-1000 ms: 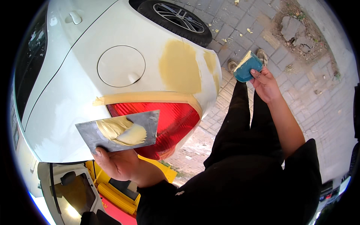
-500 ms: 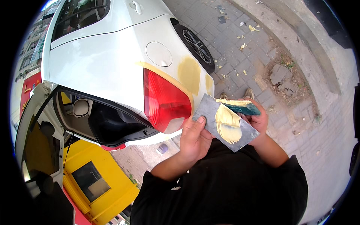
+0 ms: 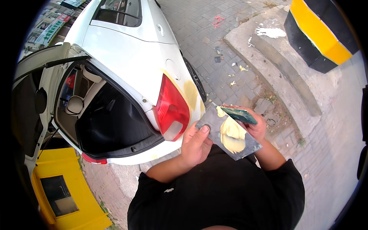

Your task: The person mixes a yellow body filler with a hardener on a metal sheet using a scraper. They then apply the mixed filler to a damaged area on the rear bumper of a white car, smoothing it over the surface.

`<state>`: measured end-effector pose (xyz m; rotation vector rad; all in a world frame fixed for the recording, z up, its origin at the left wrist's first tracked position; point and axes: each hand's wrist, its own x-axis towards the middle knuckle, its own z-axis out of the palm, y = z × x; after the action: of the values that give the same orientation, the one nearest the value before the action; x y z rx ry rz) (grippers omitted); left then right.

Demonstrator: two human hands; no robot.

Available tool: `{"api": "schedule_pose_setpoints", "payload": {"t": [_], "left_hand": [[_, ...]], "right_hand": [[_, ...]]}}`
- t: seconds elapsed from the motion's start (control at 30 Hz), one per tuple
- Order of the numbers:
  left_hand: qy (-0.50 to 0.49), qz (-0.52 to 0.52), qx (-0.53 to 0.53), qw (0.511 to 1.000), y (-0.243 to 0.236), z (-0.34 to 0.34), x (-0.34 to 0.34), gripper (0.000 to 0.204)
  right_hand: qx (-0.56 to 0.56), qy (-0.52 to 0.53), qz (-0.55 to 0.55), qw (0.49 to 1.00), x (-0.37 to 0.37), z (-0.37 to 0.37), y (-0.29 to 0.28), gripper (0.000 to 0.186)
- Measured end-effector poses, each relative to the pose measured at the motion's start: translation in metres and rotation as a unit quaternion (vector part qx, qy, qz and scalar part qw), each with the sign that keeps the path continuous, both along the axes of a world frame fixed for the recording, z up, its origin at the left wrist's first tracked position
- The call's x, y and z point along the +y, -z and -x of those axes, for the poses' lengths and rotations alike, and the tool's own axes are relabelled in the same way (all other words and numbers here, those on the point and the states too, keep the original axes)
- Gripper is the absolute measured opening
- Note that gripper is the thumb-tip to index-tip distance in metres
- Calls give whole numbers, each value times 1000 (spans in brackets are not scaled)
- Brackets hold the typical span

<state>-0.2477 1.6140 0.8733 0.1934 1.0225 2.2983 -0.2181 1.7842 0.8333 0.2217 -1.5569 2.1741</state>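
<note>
In front of my chest, my left hand [image 3: 196,145] grips a flat grey board [image 3: 248,149] by its left corner, thumb on top. A mound of pale yellow filler paste [image 3: 232,138] lies on the board. My right hand [image 3: 257,124] is closed round a dark green spreader [image 3: 241,115] whose edge meets the board's upper side, with a dab of paste beside it. Some right fingers are hidden behind the spreader and board. Beyond my left hand stands a white car [image 3: 122,50]; dried yellowish filler [image 3: 190,94] covers patches beside its red tail light [image 3: 170,107].
The car's boot [image 3: 111,122] is open, its lid [image 3: 32,99] raised at the left. A stepped concrete kerb [image 3: 276,73] runs along the right, with a black-and-yellow block [image 3: 318,32] on it. Yellow scraps [image 3: 232,83] dot the grey paving. A yellow structure [image 3: 63,165] stands lower left.
My view has swung, bringing more of the boot and the black-and-yellow block into sight. The paste on the spreader's edge is now on the board's upper corner. Both hands keep their holds.
</note>
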Motion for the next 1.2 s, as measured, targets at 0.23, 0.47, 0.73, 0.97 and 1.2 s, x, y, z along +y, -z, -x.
{"api": "schedule_pose_setpoints", "payload": {"t": [0.23,0.47,0.73,0.97,1.2], "left_hand": [[80,-52,32,995,-13,-21,-62,33],[-21,-74,17,997,-19,-40,-132,47],[239,-159,-84,954,-20,-48,-184,37],[120,-90,-64,987,-9,-32,-208,36],[159,-94,-85,979,-24,-52,-180,32]], "right_hand": [[-25,-39,-192,980,-51,-31,4,36],[77,-10,-67,995,-123,-40,-31,20],[132,-50,-197,970,-142,-42,-47,16],[145,-61,-201,967,-143,-45,-58,21],[188,-68,-231,952,-124,-32,-58,26]]}}
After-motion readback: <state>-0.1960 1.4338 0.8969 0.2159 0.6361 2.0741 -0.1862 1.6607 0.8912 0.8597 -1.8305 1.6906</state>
